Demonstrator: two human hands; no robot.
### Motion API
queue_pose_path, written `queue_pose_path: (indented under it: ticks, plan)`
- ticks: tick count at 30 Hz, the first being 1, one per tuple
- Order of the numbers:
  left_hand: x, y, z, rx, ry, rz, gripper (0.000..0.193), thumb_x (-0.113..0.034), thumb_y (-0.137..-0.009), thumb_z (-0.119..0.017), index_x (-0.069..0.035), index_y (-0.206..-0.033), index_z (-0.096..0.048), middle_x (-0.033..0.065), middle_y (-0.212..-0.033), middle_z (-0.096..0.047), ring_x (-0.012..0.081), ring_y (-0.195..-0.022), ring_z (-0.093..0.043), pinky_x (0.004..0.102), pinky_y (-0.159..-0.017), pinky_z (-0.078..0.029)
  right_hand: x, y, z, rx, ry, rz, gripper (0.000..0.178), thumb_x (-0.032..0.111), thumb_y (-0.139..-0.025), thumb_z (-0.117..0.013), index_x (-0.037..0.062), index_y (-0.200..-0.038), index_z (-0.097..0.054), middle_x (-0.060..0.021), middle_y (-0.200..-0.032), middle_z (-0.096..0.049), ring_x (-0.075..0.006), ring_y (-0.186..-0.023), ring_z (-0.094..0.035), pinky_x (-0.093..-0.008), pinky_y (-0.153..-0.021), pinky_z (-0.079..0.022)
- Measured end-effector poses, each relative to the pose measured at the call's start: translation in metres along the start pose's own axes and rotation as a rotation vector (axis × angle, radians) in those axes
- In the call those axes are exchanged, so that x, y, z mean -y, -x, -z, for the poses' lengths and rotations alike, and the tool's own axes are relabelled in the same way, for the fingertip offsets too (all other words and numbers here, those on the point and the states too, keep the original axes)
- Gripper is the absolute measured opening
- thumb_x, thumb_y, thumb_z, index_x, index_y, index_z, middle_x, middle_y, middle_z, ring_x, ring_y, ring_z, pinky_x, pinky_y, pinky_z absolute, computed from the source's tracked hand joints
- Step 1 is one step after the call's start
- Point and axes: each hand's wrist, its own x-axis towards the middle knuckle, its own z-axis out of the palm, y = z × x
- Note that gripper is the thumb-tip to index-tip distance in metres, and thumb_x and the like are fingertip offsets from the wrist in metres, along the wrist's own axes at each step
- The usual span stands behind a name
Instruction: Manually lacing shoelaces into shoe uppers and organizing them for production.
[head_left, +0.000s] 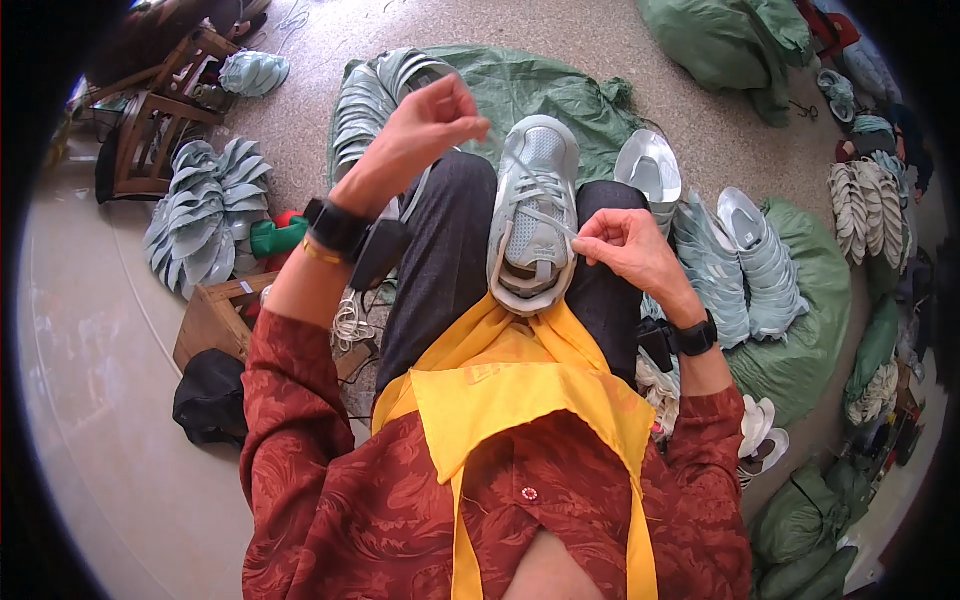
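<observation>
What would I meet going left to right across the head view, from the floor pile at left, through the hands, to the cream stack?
Pale shoe-part pile → left hand → pale laced shoe → right hand → pale-blue shoe-part stacks → cream stack.

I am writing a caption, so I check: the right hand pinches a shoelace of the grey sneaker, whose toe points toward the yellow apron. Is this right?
Not quite: the grey sneaker points its toe away from the yellow apron, as the head view shows. The right hand does pinch its shoelace.
</observation>
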Motion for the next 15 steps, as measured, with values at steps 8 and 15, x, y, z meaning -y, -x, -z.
queue_pose_path:
  ticks: [8,15]
  plan:
    - [0.019,-0.053,-0.003,-0.032,-0.304,-0.226,0.013,-0.014,-0.097,-0.069,-0.003,-0.100,-0.062,0.0013,-0.094,-0.068,0.0078,-0.085,-0.062,0.0253,-0.077,-0.052,0.030,0.016,-0.004,0.025,-0.194,-0.011,0.012,0.018,-0.096,-0.071,0.0057,-0.097,-0.070,0.0050,-0.072,-0.062,0.0021,-0.054,-0.044,-0.0162,-0.047,-0.028]
    - [0.005,-0.008,-0.055,0.226,-0.170,-0.186,0.019,-0.020,-0.098,-0.068,-0.002,-0.102,-0.060,0.0046,-0.088,-0.068,0.0109,-0.083,-0.062,0.0290,-0.076,-0.052,0.042,0.018,0.002,-0.065,-0.211,0.051,0.013,0.016,-0.096,-0.071,0.0039,-0.101,-0.071,0.0043,-0.076,-0.065,0.0022,-0.060,-0.049,-0.0150,-0.050,-0.032]
